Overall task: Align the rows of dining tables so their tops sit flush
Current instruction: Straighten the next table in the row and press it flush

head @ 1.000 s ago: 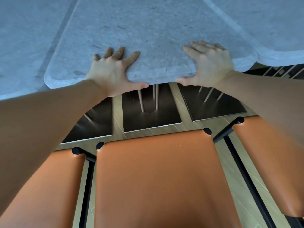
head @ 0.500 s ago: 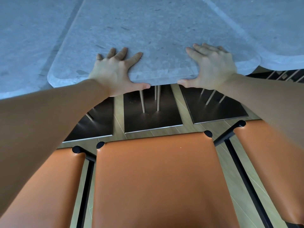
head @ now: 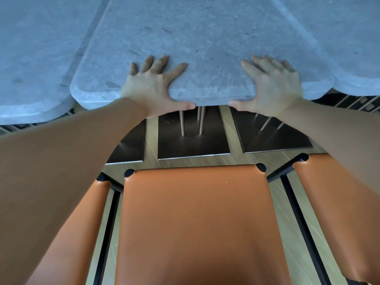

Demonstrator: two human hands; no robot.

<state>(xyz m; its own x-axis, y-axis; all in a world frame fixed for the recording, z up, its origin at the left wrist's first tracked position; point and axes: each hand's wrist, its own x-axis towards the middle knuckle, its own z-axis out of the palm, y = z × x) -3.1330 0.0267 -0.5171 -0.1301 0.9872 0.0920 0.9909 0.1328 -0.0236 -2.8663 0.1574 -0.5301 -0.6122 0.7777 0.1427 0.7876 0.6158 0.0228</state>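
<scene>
Two bare forearms, no sleeves, watch or rings visible. Left hand (head: 151,90) and right hand (head: 274,89) ungloved, with short, unpainted nails. Nothing worn from wrist up to frame edge.

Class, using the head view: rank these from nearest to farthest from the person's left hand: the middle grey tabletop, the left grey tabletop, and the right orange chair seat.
From the left hand:
1. Middle grey tabletop, directly under the hand.
2. Left grey tabletop, beside it on the left.
3. Right orange chair seat, lower right, across the view.
</scene>
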